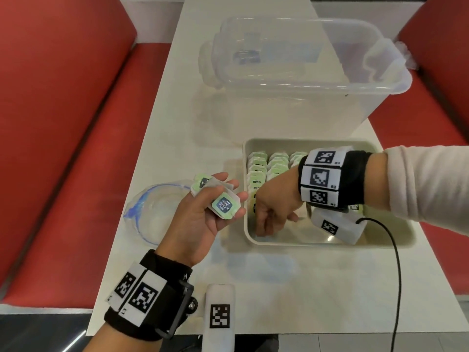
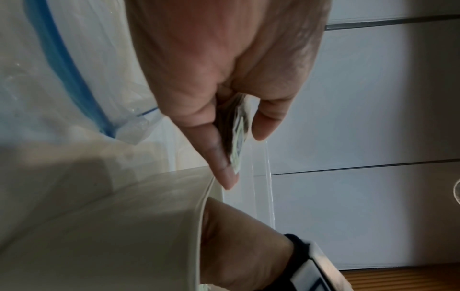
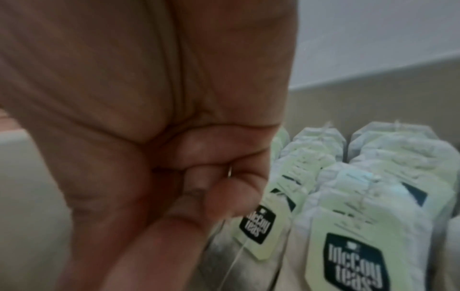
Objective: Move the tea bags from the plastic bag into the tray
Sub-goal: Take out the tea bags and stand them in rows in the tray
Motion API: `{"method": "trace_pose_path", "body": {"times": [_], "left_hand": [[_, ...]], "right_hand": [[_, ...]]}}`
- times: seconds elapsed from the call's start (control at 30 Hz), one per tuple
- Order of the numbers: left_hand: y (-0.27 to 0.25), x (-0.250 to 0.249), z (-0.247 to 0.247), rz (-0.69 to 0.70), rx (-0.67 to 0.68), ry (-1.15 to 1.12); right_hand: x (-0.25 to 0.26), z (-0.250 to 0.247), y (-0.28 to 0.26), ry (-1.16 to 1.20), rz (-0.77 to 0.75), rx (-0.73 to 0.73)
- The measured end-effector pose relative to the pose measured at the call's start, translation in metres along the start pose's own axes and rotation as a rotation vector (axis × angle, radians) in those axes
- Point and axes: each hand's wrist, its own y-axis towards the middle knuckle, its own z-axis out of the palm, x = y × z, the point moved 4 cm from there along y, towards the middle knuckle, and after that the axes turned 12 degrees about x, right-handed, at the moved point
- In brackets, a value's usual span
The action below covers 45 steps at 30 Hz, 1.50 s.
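My left hand [image 1: 215, 191] hovers between the bag and the tray and grips several green-tagged tea bags [image 1: 225, 205] under its thumb. They show edge-on in the left wrist view [image 2: 239, 126]. The clear plastic bag [image 1: 152, 212] with a blue zip lies open and flat on the table to the left. The cream tray [image 1: 291, 242] holds upright rows of tea bags [image 1: 269, 166]. My right hand [image 1: 266, 224] reaches down into the tray's near left corner. In the right wrist view its fingertips [image 3: 229, 198] pinch a tea bag [image 3: 259, 226] at the front of the left row.
A large clear plastic container [image 1: 304, 72] stands behind the tray. Red benches [image 1: 63, 123] flank the narrow white table. A white marker block [image 1: 219, 316] lies at the near edge, and a black cable [image 1: 396, 262] runs from my right wrist across the table.
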Motion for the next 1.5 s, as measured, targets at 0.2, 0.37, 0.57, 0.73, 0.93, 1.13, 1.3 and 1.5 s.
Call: {"method": "trace_pose_path", "body": {"times": [0.2, 0.37, 0.57, 0.73, 0.93, 1.13, 1.3, 1.5], "left_hand": [[-0.002, 0.002, 0.000, -0.032, 0.032, -0.065], [-0.002, -0.003, 0.001, 0.032, 0.017, -0.109], [0.004, -0.011, 0.012, 0.216, -0.007, -0.103], [0.007, -0.010, 0.024, 0.273, 0.056, -0.044], [0.007, -0.008, 0.024, 0.255, 0.109, 0.039], [0.008, -0.014, 0.009, 0.233, 0.012, 0.312], [0.007, -0.019, 0.024, 0.264, 0.137, 0.526], [0.009, -0.020, 0.044, 0.310, 0.285, 0.796]], "right_hand": [[-0.005, -0.004, 0.013, 0.024, 0.047, 0.030], [0.004, -0.011, -0.018, 0.100, 0.023, -0.109], [0.024, -0.018, -0.067, 0.441, -0.176, -0.665], [0.031, -0.012, -0.072, 0.568, -0.233, -0.865], [0.025, -0.017, -0.103, 0.648, -0.282, -0.977], [0.042, -0.029, -0.143, -0.010, 0.046, -1.072], [0.048, -0.035, -0.150, -0.172, 0.164, -1.056], [0.039, -0.039, -0.151, -0.023, 0.115, -1.091]]}}
